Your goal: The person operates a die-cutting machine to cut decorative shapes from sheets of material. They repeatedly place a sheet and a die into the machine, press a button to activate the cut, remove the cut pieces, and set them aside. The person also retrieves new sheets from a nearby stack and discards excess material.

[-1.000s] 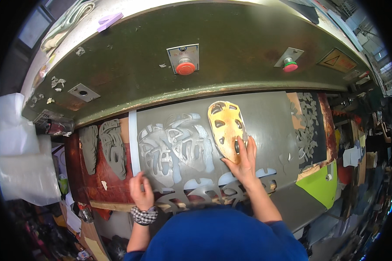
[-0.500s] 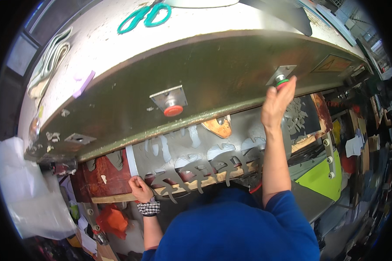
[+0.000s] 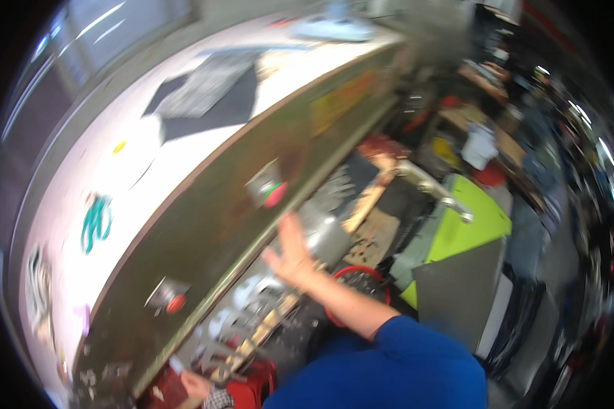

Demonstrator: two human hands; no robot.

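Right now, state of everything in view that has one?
Right hand, open, nothing seen in it
Left hand, at lower edge, grip too blurred to tell
Green-collared button, unclear whether pressed
Red button, unclear whether pressed
Teal-handled scissors, lying flat, blades too blurred to tell
Grey sheet, cut with openings
Lime-green sheet, partly covered

Heavy blur, glaring white surface (image 3: 119, 180)
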